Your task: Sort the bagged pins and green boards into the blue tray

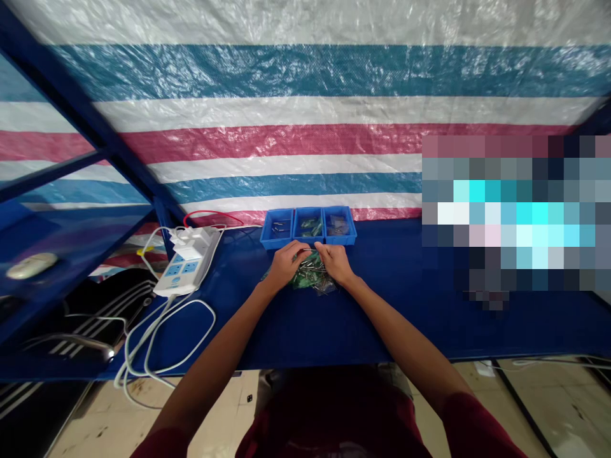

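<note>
My left hand is closed in a pinch, with what looks like a thin, pale metal piece at its fingertips. Close beside it, my right hand has its fingers pressed together; whatever they hold is too small to make out. Beneath and between both hands lies a pile of small metal pieces mixed with green and clear plastic bags. Just behind stand three joined blue bins: the left bin has a few thin metal pieces, the middle bin green bagged pieces, the right bin clear bagged ones.
On the blue table, a white power strip with plugged-in chargers stands at the left, its white cable looping toward the front edge. A striped plastic sheet hangs behind. A blue metal frame rises at the left. Blurred blocks cover the right.
</note>
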A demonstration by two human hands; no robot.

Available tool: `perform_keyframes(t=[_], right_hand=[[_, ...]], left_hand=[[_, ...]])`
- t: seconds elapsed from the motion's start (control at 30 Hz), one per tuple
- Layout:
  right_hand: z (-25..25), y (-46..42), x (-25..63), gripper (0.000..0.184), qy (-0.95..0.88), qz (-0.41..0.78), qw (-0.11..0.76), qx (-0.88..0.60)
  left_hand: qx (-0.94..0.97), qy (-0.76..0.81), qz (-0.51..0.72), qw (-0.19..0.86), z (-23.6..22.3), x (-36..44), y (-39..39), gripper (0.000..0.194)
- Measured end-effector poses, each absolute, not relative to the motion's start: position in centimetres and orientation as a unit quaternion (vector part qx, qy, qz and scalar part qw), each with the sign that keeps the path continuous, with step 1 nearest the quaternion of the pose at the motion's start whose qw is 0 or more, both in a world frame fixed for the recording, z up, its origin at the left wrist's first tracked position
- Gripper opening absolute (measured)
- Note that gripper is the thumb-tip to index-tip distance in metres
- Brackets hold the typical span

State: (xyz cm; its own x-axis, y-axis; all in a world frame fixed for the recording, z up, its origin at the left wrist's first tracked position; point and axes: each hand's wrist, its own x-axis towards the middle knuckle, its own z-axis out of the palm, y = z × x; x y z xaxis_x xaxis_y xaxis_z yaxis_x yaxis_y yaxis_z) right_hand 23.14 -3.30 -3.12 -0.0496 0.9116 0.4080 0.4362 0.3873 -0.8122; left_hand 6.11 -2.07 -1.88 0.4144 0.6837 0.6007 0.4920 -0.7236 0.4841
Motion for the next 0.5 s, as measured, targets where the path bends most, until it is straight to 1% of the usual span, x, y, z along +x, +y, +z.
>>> perform_keyframes(t=[0.17, 0.3, 0.37, 0.5], right_hand=[[-3.19, -3.27, 23.18, 0.066, -0.677, 0.255, 0.485, -0.491], [-2.97, -3.53, 23.33, 0.066, -0.676, 0.254, 0.489, -0.489], [-2.74, -3.71, 23.40, 0.060, -0.682, 0.231, 0.501, -0.480], [-2.46, -3.93, 23.33, 0.041, -0.701, 0.207, 0.514, -0.449]], left_hand=[[0.832, 0.350, 0.412, 0.122, -1.83, 6.11, -2.06, 0.028], [0.832, 0.354, 0.401, 0.145, -1.49, 6.19, -2.29, 0.037], [0.821, 0.370, 0.405, 0.159, -1.29, 6.21, -2.46, 0.042], [0.794, 0.396, 0.419, 0.195, -1.18, 6.13, -2.66, 0.050]])
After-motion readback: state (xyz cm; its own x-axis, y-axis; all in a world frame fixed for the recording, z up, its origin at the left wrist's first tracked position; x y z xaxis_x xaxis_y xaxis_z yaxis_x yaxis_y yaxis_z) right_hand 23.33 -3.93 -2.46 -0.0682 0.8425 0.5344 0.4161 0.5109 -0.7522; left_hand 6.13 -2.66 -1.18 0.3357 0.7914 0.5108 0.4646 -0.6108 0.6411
